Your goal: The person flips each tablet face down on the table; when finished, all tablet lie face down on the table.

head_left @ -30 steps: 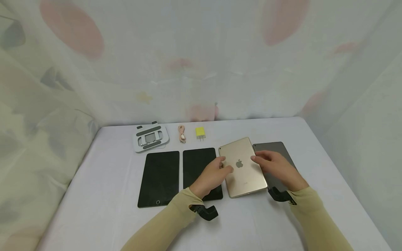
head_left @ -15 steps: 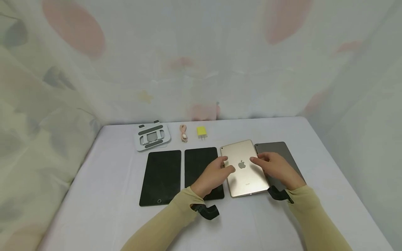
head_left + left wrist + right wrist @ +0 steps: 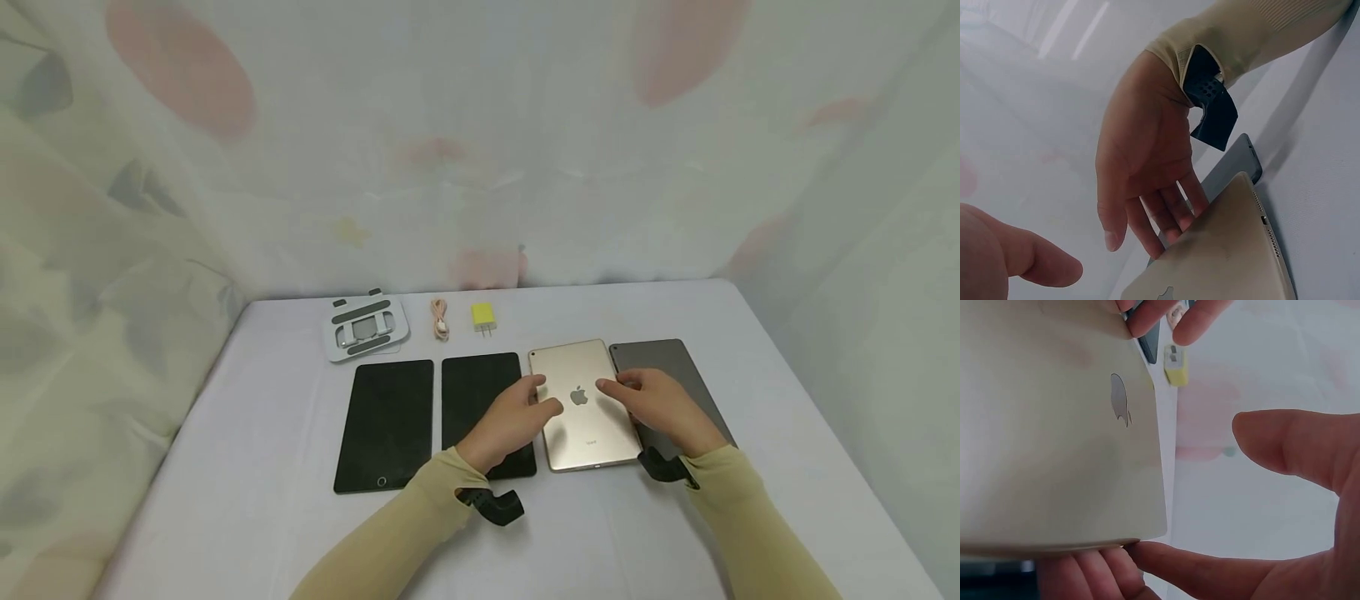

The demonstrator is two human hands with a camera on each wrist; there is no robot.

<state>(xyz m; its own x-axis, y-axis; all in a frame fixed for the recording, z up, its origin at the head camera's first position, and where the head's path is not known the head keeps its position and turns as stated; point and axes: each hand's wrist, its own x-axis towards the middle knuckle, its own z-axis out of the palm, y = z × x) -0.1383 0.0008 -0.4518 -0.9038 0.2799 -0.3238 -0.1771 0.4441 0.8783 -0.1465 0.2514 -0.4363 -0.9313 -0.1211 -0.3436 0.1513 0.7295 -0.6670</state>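
Two spread, unclamped grips, left hand (image 3: 506,423) and right hand (image 3: 666,408), flank the gold iPad (image 3: 588,421) right of centre; light, even edge nudges should square it.

On the table (image 3: 240,508) a row runs left to right through the lower middle of the frame: first tablet (image 3: 386,425), second tablet (image 3: 474,393), third tablet (image 3: 587,427), fourth tablet (image 3: 675,361). The left hand (image 3: 512,418) is over the second, at the third's left edge; the right hand (image 3: 662,404) is over the fourth, at the third's right edge. Behind, higher up, lie the stand (image 3: 362,314), then rightward the cable (image 3: 439,318) and the charger (image 3: 483,316).
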